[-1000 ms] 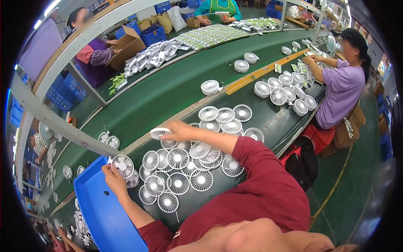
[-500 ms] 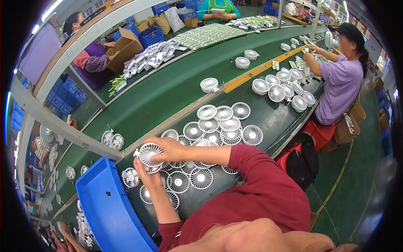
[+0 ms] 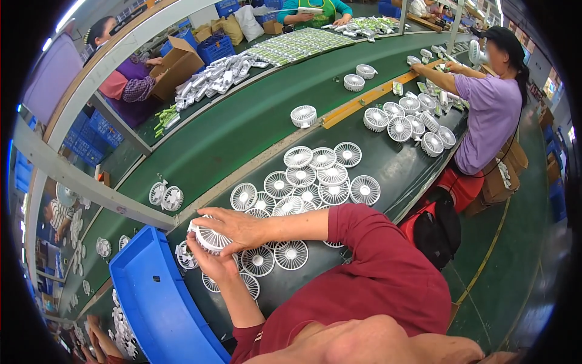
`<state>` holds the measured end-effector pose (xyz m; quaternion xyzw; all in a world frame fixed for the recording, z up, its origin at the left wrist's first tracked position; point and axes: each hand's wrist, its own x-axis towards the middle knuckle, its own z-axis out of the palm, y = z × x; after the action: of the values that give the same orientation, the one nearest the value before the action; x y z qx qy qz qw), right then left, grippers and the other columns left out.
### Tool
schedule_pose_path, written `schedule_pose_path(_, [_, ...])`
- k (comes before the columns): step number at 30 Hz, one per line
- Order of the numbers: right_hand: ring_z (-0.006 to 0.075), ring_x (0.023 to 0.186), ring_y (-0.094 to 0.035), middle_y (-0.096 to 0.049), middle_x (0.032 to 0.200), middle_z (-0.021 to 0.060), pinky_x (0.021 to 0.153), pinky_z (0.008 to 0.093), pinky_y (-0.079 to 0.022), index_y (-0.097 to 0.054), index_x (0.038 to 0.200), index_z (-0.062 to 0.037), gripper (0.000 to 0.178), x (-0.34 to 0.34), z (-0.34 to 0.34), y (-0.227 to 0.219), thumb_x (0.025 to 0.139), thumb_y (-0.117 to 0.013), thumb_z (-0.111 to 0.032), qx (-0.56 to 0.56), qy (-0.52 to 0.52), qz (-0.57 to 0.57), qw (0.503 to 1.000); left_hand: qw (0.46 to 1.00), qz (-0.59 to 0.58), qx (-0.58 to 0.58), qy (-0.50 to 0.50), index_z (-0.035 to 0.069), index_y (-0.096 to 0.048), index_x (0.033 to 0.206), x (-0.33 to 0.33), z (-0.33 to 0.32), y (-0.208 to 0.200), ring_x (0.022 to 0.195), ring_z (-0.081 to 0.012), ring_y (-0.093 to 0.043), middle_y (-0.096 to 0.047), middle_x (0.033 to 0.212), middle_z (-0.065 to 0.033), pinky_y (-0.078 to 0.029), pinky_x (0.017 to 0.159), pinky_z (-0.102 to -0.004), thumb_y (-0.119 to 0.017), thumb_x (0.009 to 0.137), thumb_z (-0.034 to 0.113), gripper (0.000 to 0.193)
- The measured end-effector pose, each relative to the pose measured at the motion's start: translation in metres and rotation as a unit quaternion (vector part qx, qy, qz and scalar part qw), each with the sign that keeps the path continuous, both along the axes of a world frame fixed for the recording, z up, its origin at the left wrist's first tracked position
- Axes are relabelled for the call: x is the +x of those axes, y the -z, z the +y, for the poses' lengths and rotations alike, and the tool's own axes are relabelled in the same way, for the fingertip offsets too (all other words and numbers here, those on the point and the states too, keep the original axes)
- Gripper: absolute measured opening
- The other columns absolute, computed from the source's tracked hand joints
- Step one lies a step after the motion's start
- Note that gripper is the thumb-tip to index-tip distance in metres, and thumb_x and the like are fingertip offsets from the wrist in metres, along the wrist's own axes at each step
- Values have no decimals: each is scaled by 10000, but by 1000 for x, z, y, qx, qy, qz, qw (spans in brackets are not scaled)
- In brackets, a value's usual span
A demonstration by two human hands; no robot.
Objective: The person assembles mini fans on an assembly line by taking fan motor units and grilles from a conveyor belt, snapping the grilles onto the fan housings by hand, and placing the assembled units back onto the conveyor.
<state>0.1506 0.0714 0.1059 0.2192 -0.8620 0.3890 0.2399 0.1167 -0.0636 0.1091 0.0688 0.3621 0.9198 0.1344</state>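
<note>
A white round fan head (image 3: 210,240) with a ribbed grille is held between my two hands above the dark bench. My left hand (image 3: 213,264) cups it from below, fingers curled round its side. From above, my right hand (image 3: 237,228) grips its rim, thumb at the near edge and fingers over the far side. Next to my left hand sits another fan head with its blades showing (image 3: 185,255). Many loose white grille covers (image 3: 291,255) are spread and overlapped on the bench, partly under my right forearm.
An empty-looking blue tray (image 3: 159,297) stands left of my hands. Beyond the bench runs a green conveyor belt (image 3: 242,158) carrying fan heads (image 3: 304,116). A metal frame post (image 3: 91,185) slants across the left. At right, a person in a purple shirt (image 3: 492,109) works beside more fan heads.
The held fan head has tilted and dropped slightly left, with my right hand now wrapped over its far rim. Fan heads on the belt have shifted slightly right.
</note>
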Motion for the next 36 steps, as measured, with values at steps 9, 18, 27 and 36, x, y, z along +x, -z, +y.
schedule_pose_path(9, [269, 1306, -374, -381, 1385, 195, 1080, 354, -277, -208, 1429, -12, 621, -10, -20, -2, 989, -353, -425, -330, -159, -140, 920, 841, 340, -327, -264, 17, -408, 1146, 18, 19, 5, 1210, -280, -411, -415, 1285, -191, -314, 1024, -417, -333, 1020, 272, 294])
schedule_pose_path(18, [128, 1118, -498, -519, 1171, 60, 936, 266, -404, -462, 1235, -89, 469, -46, -15, 10, 970, -367, -464, -412, -124, -206, 879, 809, 440, -291, -257, 39, -412, 1151, -10, 27, 14, 1195, -300, -435, -425, 1262, -180, -337, 1016, -424, -571, 899, 244, 362])
schedule_pose_path(27, [319, 1142, -538, -548, 1235, 193, 984, 354, -405, -486, 1266, -14, 527, -85, 152, 39, 917, -551, -403, -183, 247, -191, 932, 750, 445, -477, -110, 43, -462, 1232, -98, 16, 26, 1221, -368, -428, -491, 1271, -185, -333, 1020, -429, -599, 805, 78, 450])
schedule_pose_path(36, [358, 1076, -540, -601, 1098, 173, 942, 455, -422, -608, 1116, -72, 427, -56, 190, 24, 709, -696, -165, 118, 330, -31, 936, 584, 475, -633, -182, 39, -533, 1184, -254, 26, 61, 1139, -389, -485, -555, 1176, -182, -409, 960, -476, -624, 767, 78, 429])
